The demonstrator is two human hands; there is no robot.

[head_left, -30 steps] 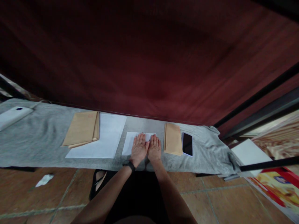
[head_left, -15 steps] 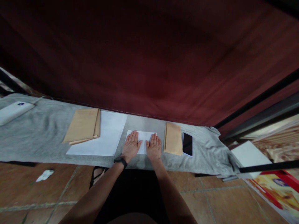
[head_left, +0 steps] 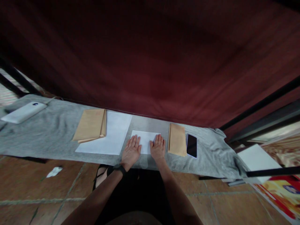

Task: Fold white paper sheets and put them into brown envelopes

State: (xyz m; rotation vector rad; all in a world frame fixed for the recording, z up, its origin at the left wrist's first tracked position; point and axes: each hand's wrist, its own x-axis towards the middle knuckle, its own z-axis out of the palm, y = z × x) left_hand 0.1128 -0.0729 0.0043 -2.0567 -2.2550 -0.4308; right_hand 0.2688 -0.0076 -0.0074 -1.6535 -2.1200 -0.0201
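A small white sheet of paper, perhaps folded, lies on the grey cloth in front of me. My left hand rests flat over its left side, fingers stretched out, a dark band at the wrist. On its right side lies my right hand, palm down with the fingers extended. Both hands hide the sheet's side edges. To the left are larger white sheets, partly covered by a stack of brown envelopes. Several more brown envelopes sit just right of my right hand.
A phone lies right of the envelopes. At the far left of the grey cloth is a white device with a cable. A dark red curtain hangs behind. A white board and a red-yellow box stand at right.
The whole view has shifted, so things appear slightly farther right. Both hands stay flat on the small sheet, with little movement against it.
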